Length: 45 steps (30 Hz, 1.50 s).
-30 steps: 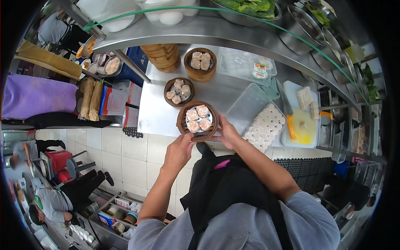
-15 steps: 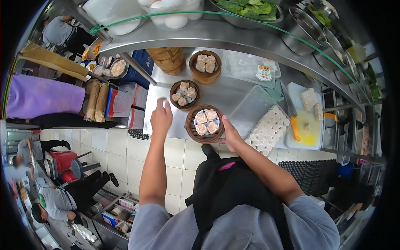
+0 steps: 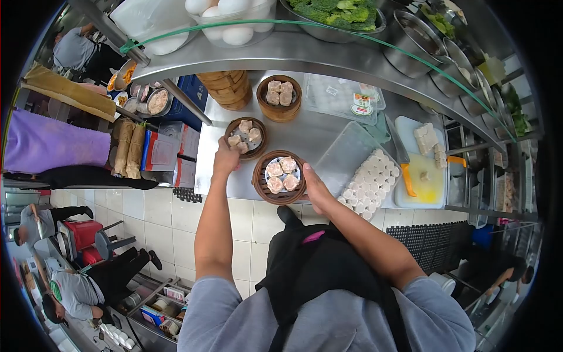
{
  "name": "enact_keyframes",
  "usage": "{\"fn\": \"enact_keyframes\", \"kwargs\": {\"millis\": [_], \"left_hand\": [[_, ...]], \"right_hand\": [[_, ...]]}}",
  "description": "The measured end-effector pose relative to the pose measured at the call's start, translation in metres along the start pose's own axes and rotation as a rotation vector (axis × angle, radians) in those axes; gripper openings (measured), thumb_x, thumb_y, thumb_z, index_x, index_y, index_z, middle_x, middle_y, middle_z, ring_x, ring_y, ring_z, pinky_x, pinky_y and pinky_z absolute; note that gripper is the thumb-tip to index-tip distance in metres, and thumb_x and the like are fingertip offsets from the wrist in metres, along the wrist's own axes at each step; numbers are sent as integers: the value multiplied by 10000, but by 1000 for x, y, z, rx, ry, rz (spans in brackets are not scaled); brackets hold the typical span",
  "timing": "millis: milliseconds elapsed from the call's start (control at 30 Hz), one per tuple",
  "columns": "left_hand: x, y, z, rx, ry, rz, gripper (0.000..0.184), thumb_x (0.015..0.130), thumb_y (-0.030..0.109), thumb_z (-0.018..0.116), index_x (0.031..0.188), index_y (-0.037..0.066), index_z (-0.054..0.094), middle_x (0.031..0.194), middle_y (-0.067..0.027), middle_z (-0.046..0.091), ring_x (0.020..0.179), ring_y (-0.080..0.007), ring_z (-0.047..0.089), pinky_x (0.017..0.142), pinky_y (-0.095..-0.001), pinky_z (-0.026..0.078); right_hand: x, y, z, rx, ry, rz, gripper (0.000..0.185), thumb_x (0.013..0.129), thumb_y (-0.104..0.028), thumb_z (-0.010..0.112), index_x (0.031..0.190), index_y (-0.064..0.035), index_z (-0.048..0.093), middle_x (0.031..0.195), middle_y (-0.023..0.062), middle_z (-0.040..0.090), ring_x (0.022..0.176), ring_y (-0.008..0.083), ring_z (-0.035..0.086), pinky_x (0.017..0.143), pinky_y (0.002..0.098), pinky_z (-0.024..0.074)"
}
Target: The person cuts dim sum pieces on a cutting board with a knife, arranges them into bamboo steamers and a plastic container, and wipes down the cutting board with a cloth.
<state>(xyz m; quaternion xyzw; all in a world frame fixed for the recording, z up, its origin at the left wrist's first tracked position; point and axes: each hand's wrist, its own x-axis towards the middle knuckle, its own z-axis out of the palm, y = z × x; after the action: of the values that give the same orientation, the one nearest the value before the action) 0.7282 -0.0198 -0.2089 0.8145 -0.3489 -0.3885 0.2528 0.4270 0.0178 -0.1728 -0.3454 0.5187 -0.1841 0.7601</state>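
Observation:
In the head view my right hand grips the right side of a small round bamboo steamer near the table's front edge. Four would be a count, so several pale dumplings sit on its perforated white liner. My left hand is closed on the lower left rim of a second bamboo steamer, which also has dumplings on a liner. Behind them stands another steamer holding dumplings, beside a tall stack of steamers.
At right, a clear plastic tray carries rows of white pieces. A cutting board holds an orange-handled tool and a knife blade. A metal shelf spans above, with eggs and broccoli.
My left hand has come down from beside the left steamer and closed on its rim. My right hand still holds the front steamer. The view has shifted slightly.

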Motion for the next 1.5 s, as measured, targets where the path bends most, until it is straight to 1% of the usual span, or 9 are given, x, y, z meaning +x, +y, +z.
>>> {"fn": "enact_keyframes", "kwargs": {"millis": [400,467,667,933,967,1200,1300,1400,1500], "left_hand": [[-124,57,-94,198,53,387,608,909,160,485,1504,42,451,804,-226,720,592,-313,708,604,-412,583],[-162,90,-85,168,-151,177,638,910,176,492,1532,45,432,800,-226,716,549,-254,689,580,-381,584],[-166,79,-31,212,-232,187,650,909,204,528,1533,73,401,1184,-337,683,1124,-542,631,1020,-539,495],[-170,90,-39,330,-336,260,703,915,180,505,1558,-12,294,1037,-362,703,946,-510,704,910,-528,547],[-176,100,-43,304,-412,151,699,917,167,497,1549,-45,284,898,-302,723,725,-410,734,776,-478,587],[-169,100,-47,181,-448,108,687,920,153,492,1555,-27,301,789,-209,711,581,-281,701,654,-405,584],[-161,90,-47,151,-421,84,660,921,166,490,1540,-16,348,846,-228,724,682,-323,731,730,-439,587],[-146,65,-47,179,-437,185,640,962,180,483,1567,12,358,1155,-276,701,1061,-362,713,982,-443,530],[-137,40,-42,-64,-551,277,635,1046,248,475,1611,13,306,1507,-257,516,1440,-351,466,1207,-415,328]], "right_hand": [[-12,-14,4,198,-107,20,806,1044,-745,211,1677,-248,163,1685,25,293,1506,260,374,1180,597,343],[-12,-15,6,229,-78,23,848,1021,-780,208,1681,-250,149,1700,20,265,1541,267,302,1193,640,288],[-5,-7,3,235,-70,32,830,1044,-745,204,1656,-186,236,1700,59,265,1562,258,228,1173,657,308],[-2,-3,4,289,-50,51,842,1036,-756,253,1634,-165,295,1681,96,293,1534,272,290,1188,619,315],[4,2,1,305,-61,48,841,1036,-755,260,1632,-163,306,1682,96,294,1529,273,305,1194,597,321],[-13,-22,6,259,-16,39,797,1070,-692,261,1650,-146,283,1665,77,351,1543,253,307,1229,522,308],[0,-8,2,62,-42,-193,730,1109,-611,231,1653,-126,270,1659,72,364,1547,239,303,1252,494,275],[6,-6,2,74,-57,-285,641,1153,-461,170,1624,-49,311,1616,139,417,1522,246,344,1265,348,233],[7,-7,3,83,-58,-345,647,1154,-457,168,1603,-29,351,1579,144,463,1494,241,390,1258,355,252]]}}
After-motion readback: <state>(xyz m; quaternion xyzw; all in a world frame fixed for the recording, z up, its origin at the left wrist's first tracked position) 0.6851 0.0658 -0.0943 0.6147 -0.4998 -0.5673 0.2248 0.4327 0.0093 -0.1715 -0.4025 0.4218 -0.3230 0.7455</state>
